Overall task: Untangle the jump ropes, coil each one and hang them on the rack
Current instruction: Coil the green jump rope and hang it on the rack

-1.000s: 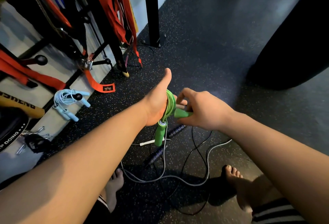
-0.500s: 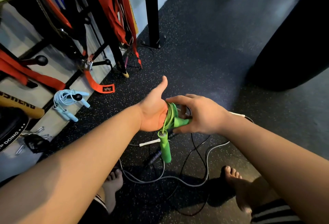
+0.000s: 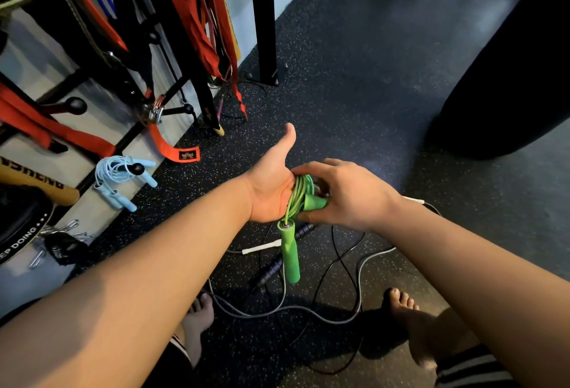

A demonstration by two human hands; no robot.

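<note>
The green jump rope (image 3: 300, 195) is wound in a coil around my left hand (image 3: 271, 190), whose thumb points up and away. One green handle (image 3: 290, 253) dangles below the coil. My right hand (image 3: 345, 195) grips the other green handle (image 3: 316, 202) against the coil. On the floor below lie tangled ropes: a grey rope (image 3: 359, 267) with a white handle (image 3: 260, 247), and a thin black rope (image 3: 339, 261) with dark purple handles (image 3: 268, 270). A coiled light blue jump rope (image 3: 118, 178) hangs on a rack peg (image 3: 137, 168) at the left.
The black wall rack (image 3: 172, 108) at the left carries orange straps (image 3: 191, 11) and resistance bands. A black post (image 3: 262, 17) stands bolted to the speckled floor. A dark punching bag (image 3: 512, 79) hangs at the right. My bare feet (image 3: 410, 323) stand beside the tangled ropes.
Both hands sank slightly and the loose green handle dropped to hang lower. My right hand has pressed the other handle closer against the coil.
</note>
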